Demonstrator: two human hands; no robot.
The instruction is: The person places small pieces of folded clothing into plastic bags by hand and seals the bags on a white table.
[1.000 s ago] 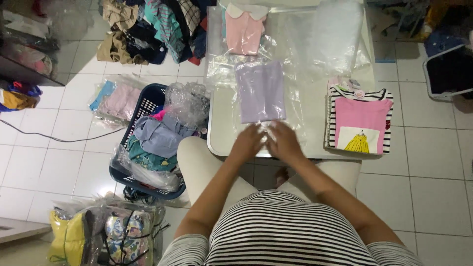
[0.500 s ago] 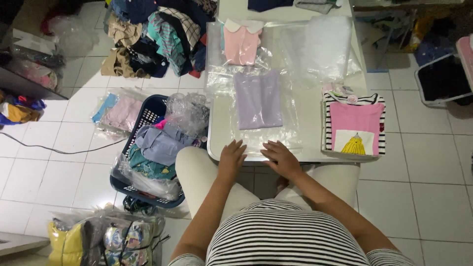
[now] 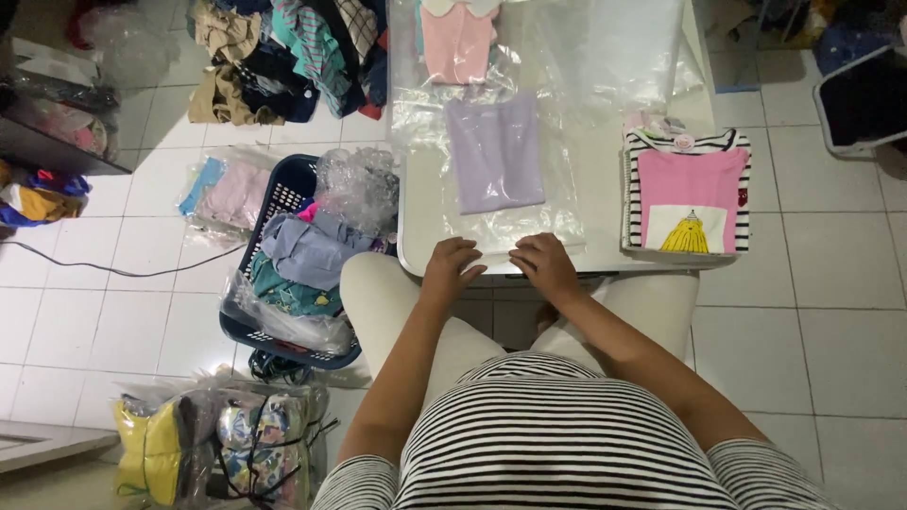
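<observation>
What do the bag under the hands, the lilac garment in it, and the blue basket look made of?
Bag: thin clear plastic film, glossy; it wrinkles and glints.
Lilac garment: soft matte fabric, probably knit, folded flat without shine.
Basket: rigid moulded plastic, dark blue, with a perforated grid wall.
Left hand and right hand press the bag's near edge.

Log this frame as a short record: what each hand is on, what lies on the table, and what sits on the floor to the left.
left hand: on near edge of clear bag
right hand: on same edge, beside left
clear bag: flat on white table, holds folded lilac garment
table, right: pink striped shirt stack
table, far: bagged pink garment
floor, left: blue basket of clothes
</observation>
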